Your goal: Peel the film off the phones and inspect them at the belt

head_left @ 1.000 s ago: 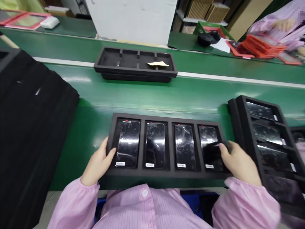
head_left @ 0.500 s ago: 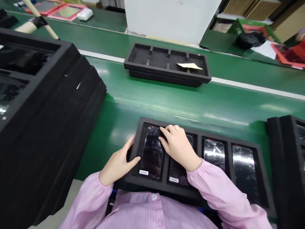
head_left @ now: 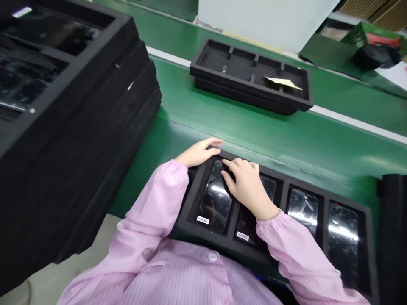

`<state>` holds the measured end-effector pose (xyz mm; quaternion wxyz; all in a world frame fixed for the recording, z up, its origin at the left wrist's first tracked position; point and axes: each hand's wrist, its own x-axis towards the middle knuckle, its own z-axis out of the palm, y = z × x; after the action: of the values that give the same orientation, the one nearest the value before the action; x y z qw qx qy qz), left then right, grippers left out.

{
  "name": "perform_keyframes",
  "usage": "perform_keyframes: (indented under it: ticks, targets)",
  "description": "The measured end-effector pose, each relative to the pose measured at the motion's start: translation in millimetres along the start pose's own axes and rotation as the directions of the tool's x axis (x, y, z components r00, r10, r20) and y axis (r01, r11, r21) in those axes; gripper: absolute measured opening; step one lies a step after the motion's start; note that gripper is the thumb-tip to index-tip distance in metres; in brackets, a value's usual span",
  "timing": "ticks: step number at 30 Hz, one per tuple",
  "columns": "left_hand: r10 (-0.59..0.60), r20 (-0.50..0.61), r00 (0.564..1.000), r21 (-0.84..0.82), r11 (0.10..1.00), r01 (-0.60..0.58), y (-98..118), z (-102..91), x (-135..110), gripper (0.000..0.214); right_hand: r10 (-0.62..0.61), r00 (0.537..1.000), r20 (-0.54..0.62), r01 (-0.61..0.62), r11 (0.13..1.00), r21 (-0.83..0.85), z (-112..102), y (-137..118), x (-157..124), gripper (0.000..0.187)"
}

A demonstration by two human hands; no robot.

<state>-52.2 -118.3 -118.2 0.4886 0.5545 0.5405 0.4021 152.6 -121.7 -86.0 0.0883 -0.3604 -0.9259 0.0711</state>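
A black foam tray (head_left: pixel 187 224) lies in front of me, with a dark glossy phone screen in each of its compartments. My left hand (head_left: pixel 201 152) is at the tray's far left corner, fingers stretched out and holding nothing. Over the divider and the second screen (head_left: pixel 244 224) is my right hand (head_left: pixel 246 184), its thumb and index finger apart at the upper right edge of the leftmost screen (head_left: pixel 216 201). White barcode labels mark the near ends of these two screens. Red tabs show on the third screen (head_left: pixel 303 207) and the rightmost screen (head_left: pixel 343 241).
On the left rises a tall stack of black foam trays (head_left: pixel 95 110) with screens in the top one. Across the green bench, more trays (head_left: pixel 251 80) carry a scrap of yellowish paper (head_left: pixel 284 82). Another dark stack (head_left: pixel 392 233) stands at the right edge.
My left hand has moved from the tray's left side up to its far corner. My right hand stays by the leftmost screen, whose red tab no longer shows. The view has shifted.
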Motion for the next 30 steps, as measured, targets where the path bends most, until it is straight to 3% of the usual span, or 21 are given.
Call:
perform_keyframes:
  ticks: [3,7,11,15,24,30]
  targets:
    - [0.023,0.061,0.998,-0.089,0.996,-0.017,-8.2,-0.3,16.4,0.033,0.033,0.999,-0.032,-0.029,0.994,0.109,2.5,2.4,3.4,0.021]
    - [0.094,0.079,0.992,-0.161,0.984,-0.080,-18.3,-3.0,16.1,0.023,-0.036,0.997,-0.062,0.050,0.970,0.237,-3.6,11.7,3.1,0.005]
    - [0.125,0.096,0.987,-0.200,0.974,-0.104,-19.7,-3.9,15.6,0.019,-0.143,0.989,-0.025,0.141,0.902,0.408,-20.4,28.6,-0.2,0.013]
    - [0.136,0.097,0.986,-0.236,0.966,-0.110,-19.7,-3.4,16.7,0.017,-0.110,0.993,0.029,0.074,0.819,0.568,-31.3,41.5,-1.7,0.016]
    - [0.156,0.110,0.982,-0.241,0.962,-0.126,-19.9,-5.3,14.9,0.017,-0.118,0.992,0.037,0.070,0.783,0.618,-28.6,48.2,-0.2,0.017]
    - [0.194,0.108,0.975,-0.206,0.964,-0.169,-21.5,-5.2,15.8,0.021,-0.120,0.986,-0.112,0.159,0.869,0.468,-18.6,35.5,2.0,0.013]
